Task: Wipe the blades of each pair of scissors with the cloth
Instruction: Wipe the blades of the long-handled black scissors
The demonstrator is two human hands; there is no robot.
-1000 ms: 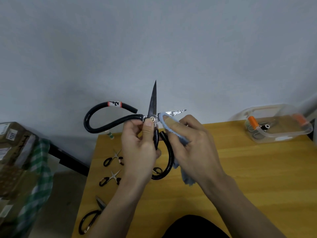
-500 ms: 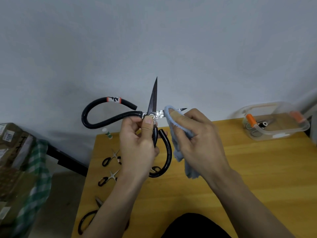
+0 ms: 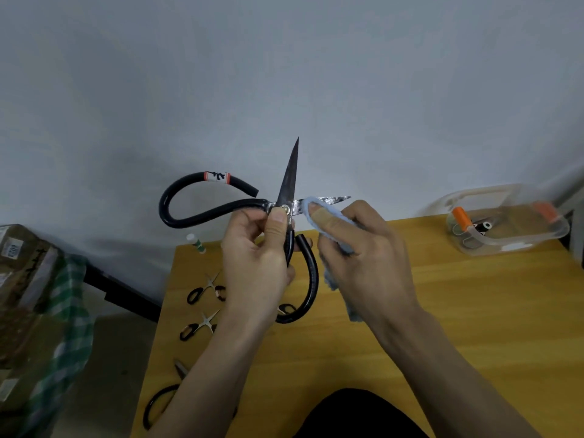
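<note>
Large black-handled scissors (image 3: pixel 289 181) are held wide open above the wooden table (image 3: pixel 458 311), one blade pointing up, the other pointing right. My left hand (image 3: pixel 259 257) grips them at the pivot, thumb on the rivet. My right hand (image 3: pixel 360 248) pinches a light blue cloth (image 3: pixel 328 216) round the right-pointing blade, close to the pivot; the blade tip shows beyond the cloth. The cloth's tail hangs below my right palm.
Two small scissors (image 3: pixel 205 289) (image 3: pixel 199 327) and a bigger black-handled pair (image 3: pixel 164 399) lie along the table's left edge. A small white and green bottle (image 3: pixel 196 243) stands at the back left corner. A clear plastic box (image 3: pixel 505 226) sits back right. A cardboard box (image 3: pixel 25 279) is beyond the table's left side.
My right hand has slid the cloth along the right-pointing blade, out toward the tip and back in to near the pivot. The left hand kept its grip.
</note>
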